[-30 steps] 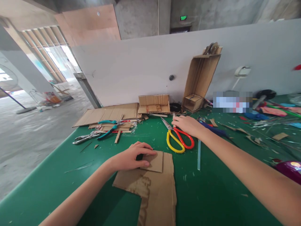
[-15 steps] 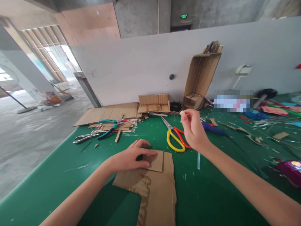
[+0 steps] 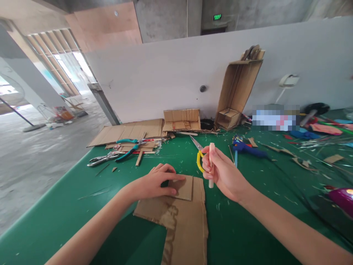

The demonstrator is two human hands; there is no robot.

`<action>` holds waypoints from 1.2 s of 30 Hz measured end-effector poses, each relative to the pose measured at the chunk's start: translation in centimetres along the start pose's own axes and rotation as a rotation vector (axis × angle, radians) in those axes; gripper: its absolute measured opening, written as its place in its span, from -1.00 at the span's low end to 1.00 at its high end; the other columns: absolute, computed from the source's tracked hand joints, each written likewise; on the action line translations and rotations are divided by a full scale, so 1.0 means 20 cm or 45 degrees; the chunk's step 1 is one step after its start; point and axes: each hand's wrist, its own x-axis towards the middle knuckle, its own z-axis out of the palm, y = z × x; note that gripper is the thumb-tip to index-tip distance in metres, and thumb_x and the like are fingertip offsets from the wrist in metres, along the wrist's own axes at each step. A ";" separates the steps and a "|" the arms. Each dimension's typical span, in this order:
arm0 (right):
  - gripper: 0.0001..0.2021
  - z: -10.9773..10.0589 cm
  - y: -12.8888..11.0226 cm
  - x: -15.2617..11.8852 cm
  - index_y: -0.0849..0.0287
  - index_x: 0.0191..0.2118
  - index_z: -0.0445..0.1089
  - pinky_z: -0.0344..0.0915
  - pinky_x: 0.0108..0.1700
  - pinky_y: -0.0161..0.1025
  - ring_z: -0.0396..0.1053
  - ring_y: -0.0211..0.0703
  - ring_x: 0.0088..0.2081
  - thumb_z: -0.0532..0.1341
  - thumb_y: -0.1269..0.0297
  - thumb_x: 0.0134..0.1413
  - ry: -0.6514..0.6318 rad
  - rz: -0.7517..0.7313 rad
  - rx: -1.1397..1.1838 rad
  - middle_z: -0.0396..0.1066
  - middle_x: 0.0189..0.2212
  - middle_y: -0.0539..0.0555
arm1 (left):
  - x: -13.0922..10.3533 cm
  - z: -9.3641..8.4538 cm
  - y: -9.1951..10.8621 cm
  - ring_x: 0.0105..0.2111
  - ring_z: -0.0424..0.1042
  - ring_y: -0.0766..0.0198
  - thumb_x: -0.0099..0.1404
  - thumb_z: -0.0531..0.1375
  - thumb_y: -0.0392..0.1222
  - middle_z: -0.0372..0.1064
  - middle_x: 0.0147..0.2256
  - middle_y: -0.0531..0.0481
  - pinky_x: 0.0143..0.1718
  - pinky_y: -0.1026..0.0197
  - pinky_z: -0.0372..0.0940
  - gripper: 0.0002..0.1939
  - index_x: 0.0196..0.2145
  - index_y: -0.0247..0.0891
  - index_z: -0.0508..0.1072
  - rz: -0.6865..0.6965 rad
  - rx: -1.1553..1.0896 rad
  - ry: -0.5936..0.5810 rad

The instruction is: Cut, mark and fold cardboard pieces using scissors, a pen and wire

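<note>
My left hand [image 3: 158,183] rests with its fingers apart on a small square of cardboard [image 3: 184,188], pressing it flat. That square lies on top of a larger, roughly L-shaped cardboard piece [image 3: 190,221] on the green table. My right hand [image 3: 220,169] is closed around a short pale stick [image 3: 211,165], held upright above the table to the right of the cardboard. Behind this hand lie scissors [image 3: 199,147] with a yellow handle loop in view; the other loop is hidden by the hand.
Teal pliers [image 3: 132,150], silver pliers [image 3: 103,159] and cardboard scraps [image 3: 129,129] lie back left. A blue glue gun [image 3: 249,149] is at right, a purple object [image 3: 342,198] at the far right. A tall cardboard box [image 3: 237,88] stands by the wall.
My right hand has come lower and turned, so the pale stick in it now shows in full and part of the scissors is covered. My left hand has stayed on the small square.
</note>
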 end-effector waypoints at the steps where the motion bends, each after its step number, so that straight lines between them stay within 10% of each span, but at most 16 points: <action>1: -0.75 0.00 0.01 0.00 0.05 -0.26 0.28 -0.04 -0.61 -0.44 0.02 -0.38 -0.56 0.11 -0.02 0.15 0.027 -0.004 0.005 0.06 -0.54 -0.12 | 0.00 0.00 0.00 -0.01 0.14 0.10 0.26 0.13 0.05 0.16 -0.02 0.00 0.08 0.01 0.04 -0.56 0.11 0.19 0.26 -0.001 -0.002 -0.001; 23: -0.60 -0.06 0.15 0.13 0.09 -0.40 0.16 -0.23 -0.72 -0.50 -0.15 -0.49 -0.73 0.21 -0.15 -0.04 0.285 0.033 -0.065 0.06 -0.67 -0.22 | 0.01 0.01 -0.02 -0.02 0.12 0.11 0.26 0.12 0.09 0.16 -0.02 0.01 0.06 0.03 0.03 -0.56 0.10 0.18 0.26 0.016 -0.030 0.000; 28: -0.64 -0.16 0.15 0.20 0.02 -0.27 0.21 0.33 -0.40 -0.28 0.36 -0.26 -0.41 0.14 -0.16 0.01 0.213 -0.114 -0.059 0.36 -0.50 -0.10 | 0.01 0.02 -0.03 -0.01 0.12 0.11 0.26 0.11 0.10 0.16 -0.01 0.00 0.07 0.02 0.03 -0.55 0.11 0.19 0.25 0.034 -0.038 -0.002; 31: -0.61 -0.18 0.14 0.20 0.04 -0.24 0.26 0.33 -0.13 -0.12 0.41 -0.17 -0.21 0.06 -0.19 0.06 0.241 -0.243 -0.302 0.42 -0.39 -0.01 | 0.01 0.02 -0.04 -0.01 0.12 0.11 0.26 0.11 0.09 0.16 -0.01 0.00 0.07 0.02 0.03 -0.55 0.11 0.19 0.25 0.037 -0.038 0.004; 36: -0.59 -0.12 0.07 0.10 0.11 -0.31 0.35 0.30 -0.31 -0.23 0.26 -0.30 -0.53 -0.02 -0.12 0.19 0.319 -0.682 -0.930 0.28 -0.55 -0.04 | 0.01 0.02 -0.03 -0.02 0.12 0.11 0.25 0.13 0.09 0.16 -0.02 0.01 0.07 0.03 0.04 -0.55 0.10 0.19 0.26 0.027 -0.044 0.006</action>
